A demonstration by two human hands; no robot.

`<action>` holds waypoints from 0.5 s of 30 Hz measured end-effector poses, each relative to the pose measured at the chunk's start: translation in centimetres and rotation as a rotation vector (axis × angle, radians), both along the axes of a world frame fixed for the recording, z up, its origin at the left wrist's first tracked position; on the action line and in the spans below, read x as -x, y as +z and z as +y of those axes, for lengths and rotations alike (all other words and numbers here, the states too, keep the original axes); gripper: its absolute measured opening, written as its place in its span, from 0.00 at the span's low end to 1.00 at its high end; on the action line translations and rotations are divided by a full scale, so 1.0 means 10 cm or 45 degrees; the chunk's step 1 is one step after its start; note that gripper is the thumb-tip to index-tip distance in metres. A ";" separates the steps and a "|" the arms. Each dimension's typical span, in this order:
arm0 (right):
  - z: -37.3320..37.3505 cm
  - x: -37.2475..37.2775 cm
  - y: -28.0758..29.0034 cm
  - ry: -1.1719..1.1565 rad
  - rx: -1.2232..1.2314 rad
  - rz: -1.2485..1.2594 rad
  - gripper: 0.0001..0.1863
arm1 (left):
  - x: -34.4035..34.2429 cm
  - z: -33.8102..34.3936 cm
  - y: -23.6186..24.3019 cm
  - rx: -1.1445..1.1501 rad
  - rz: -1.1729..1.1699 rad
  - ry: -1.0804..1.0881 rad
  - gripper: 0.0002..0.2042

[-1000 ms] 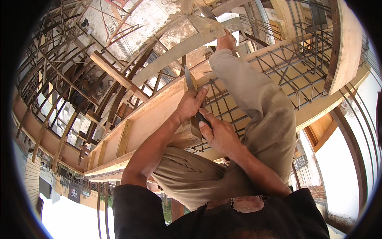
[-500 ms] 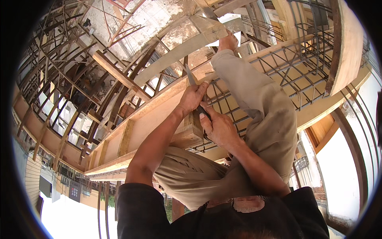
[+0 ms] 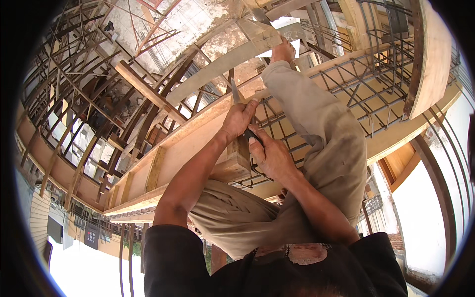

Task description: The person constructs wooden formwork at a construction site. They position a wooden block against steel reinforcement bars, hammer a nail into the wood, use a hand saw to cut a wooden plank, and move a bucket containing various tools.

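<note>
Both hands are closed on one dark metal bar (image 3: 235, 92) with a pale, tapered tip; its exact kind is unclear. My left hand (image 3: 239, 120) wraps it nearer the tip, thumb side up. Lower on the bar, my right hand (image 3: 275, 156) grips it with the thumb laid along the side. The bar slants over a short wooden block (image 3: 236, 166) at the edge of the timber formwork (image 3: 185, 137). Much of the bar is hidden by my fingers. Right beside my hands lies a cage of steel rebar (image 3: 285, 129).
My outstretched leg (image 3: 316, 106) crosses the rebar, with the bare foot (image 3: 283, 51) on a wooden plank (image 3: 213, 69). A curved-looking plywood panel (image 3: 431, 64) stands at right. Below on the left is a deep drop crossed by many poles and beams (image 3: 148, 91).
Both hands have stayed closed on the bar, with only a very slight shift. The view has moved a little; nothing was taken up or let go.
</note>
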State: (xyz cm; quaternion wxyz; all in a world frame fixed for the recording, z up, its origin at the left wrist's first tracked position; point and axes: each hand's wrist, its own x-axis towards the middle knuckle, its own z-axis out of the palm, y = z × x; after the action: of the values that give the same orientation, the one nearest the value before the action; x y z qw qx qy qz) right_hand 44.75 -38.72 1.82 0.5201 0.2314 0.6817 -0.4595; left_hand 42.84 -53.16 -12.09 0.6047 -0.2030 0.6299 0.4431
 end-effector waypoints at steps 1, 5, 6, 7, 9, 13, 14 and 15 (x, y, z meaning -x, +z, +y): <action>-0.01 -0.13 -0.01 -0.005 -0.017 0.148 0.28 | -0.07 0.01 0.01 0.005 0.165 -0.095 0.34; -0.05 -0.19 -0.03 0.014 -0.028 0.262 0.28 | -0.05 -0.05 0.04 -0.030 0.116 -0.139 0.34; -0.07 -0.05 -0.03 0.083 0.019 -0.003 0.29 | 0.06 -0.08 0.06 -0.049 -0.134 -0.080 0.34; -0.13 -0.04 -0.10 0.025 0.036 0.042 0.29 | 0.03 -0.14 -0.04 -0.049 -0.157 0.011 0.34; -0.04 -0.24 -0.06 -0.057 -0.106 0.205 0.28 | 0.03 0.13 0.00 -0.129 0.092 -0.117 0.33; -0.05 -0.21 -0.10 -0.023 -0.027 0.229 0.29 | -0.03 -0.03 -0.01 -0.008 0.100 -0.110 0.34; -0.04 -0.08 -0.11 0.024 -0.017 0.034 0.29 | 0.08 -0.03 0.00 -0.028 -0.088 -0.073 0.35; -0.03 0.01 -0.11 0.046 -0.018 0.043 0.29 | 0.05 -0.06 -0.08 0.001 -0.071 -0.041 0.35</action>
State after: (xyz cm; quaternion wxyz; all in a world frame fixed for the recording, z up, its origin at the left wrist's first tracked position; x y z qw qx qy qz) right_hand 44.69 -39.02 0.70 0.5150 0.2151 0.6978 -0.4490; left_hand 42.29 -53.75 -12.92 0.6291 -0.2053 0.6162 0.4271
